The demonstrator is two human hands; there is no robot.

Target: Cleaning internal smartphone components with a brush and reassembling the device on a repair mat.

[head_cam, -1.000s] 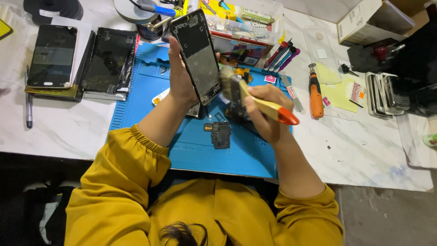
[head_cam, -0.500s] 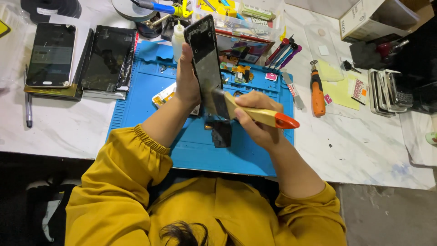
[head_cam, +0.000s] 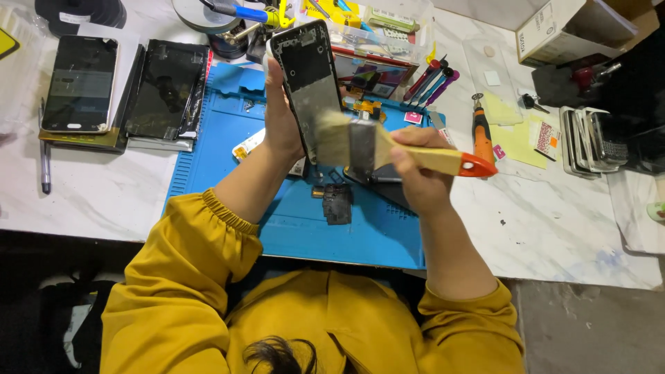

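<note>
Black phone (head_cam: pixel 309 82) upright in left grip (head_cam: pixel 282 128), brush (head_cam: pixel 388 147) touching

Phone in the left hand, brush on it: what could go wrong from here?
1. The left hand holds the phone upright by one edge above the blue mat; brush pressure from the right hand might tip it out.
2. Small loose parts lie on the mat just below; a wide stroke or falling dust could scatter them.
</note>
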